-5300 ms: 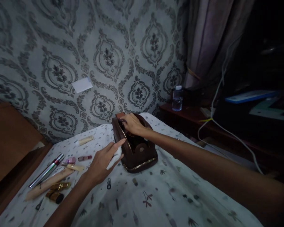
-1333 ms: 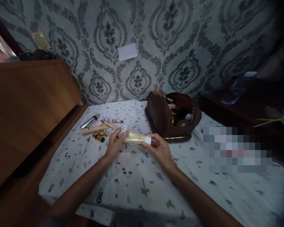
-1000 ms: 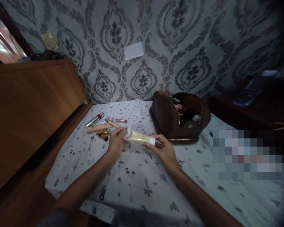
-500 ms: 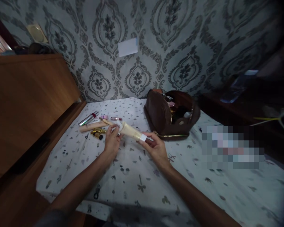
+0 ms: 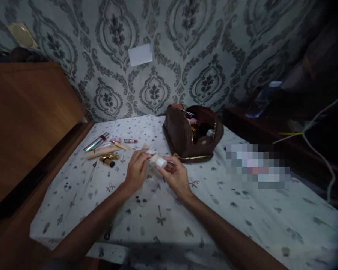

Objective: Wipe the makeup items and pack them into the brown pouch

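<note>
Both hands hold a cream-coloured tube (image 5: 154, 156) with a white cap over the patterned cloth. My left hand (image 5: 137, 167) pinches it, with a bit of white material, perhaps a tissue, at the fingertips. The fingers of my right hand (image 5: 176, 173) are closed around the capped end. To the left lie a silver tube with a red band (image 5: 96, 142), a long beige tube (image 5: 100, 151), gold and black tubes (image 5: 107, 162), a thin beige stick (image 5: 121, 145) and a small pink tube (image 5: 130, 141).
An open brown bag (image 5: 178, 131) with small items inside stands behind my right hand. A wooden cabinet (image 5: 30, 123) borders the left side. At the right are a clear bottle (image 5: 260, 100), a pale cable (image 5: 323, 161) and a blurred-out patch.
The tube has turned so its white cap points more toward me, and my hands are closer together. The view has shifted a little to the right.
</note>
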A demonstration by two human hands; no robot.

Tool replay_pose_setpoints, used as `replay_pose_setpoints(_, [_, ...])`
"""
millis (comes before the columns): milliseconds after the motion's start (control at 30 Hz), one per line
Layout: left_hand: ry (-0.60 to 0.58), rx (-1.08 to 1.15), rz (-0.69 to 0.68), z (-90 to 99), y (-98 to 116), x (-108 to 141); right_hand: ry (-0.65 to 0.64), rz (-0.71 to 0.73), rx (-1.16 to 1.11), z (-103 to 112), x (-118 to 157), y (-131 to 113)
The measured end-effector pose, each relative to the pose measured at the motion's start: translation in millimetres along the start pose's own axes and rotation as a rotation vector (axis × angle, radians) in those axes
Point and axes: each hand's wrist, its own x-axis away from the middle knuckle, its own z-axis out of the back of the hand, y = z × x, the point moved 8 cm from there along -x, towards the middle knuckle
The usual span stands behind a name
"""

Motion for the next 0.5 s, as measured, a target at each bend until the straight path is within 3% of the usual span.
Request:
replay_pose_setpoints(133, [-0.145, 0.015, -0.192, -14.8, 33.8, 3.0, -0.011, 0.046, 0.049, 0.3, -0.7, 0.4])
replay_pose_setpoints(200, [-0.192, -0.016, -0.202, -15.5, 30.3, -2.6, -0.027, 0.079, 0.071, -0.9, 0.4, -2.3])
replay_pose_setpoints(267, [-0.209, -0.065, -0.134, -10.7, 11.4, -13.9, -0.059, 0.123, 0.082, -3.7, 2.8, -7.7])
replay_pose_setpoints(400, [-0.204, 0.042, 0.187, 5.3, -46.6, -35.9, -0.158, 0.18, 0.098, -11.9, 8.0, -16.9])
replay_pose_setpoints(500, [-0.064, 0.485, 0.674, 10.8, -93.4, -28.9, -0.171, 0.113, 0.015, -13.1, 6.5, -12.1])
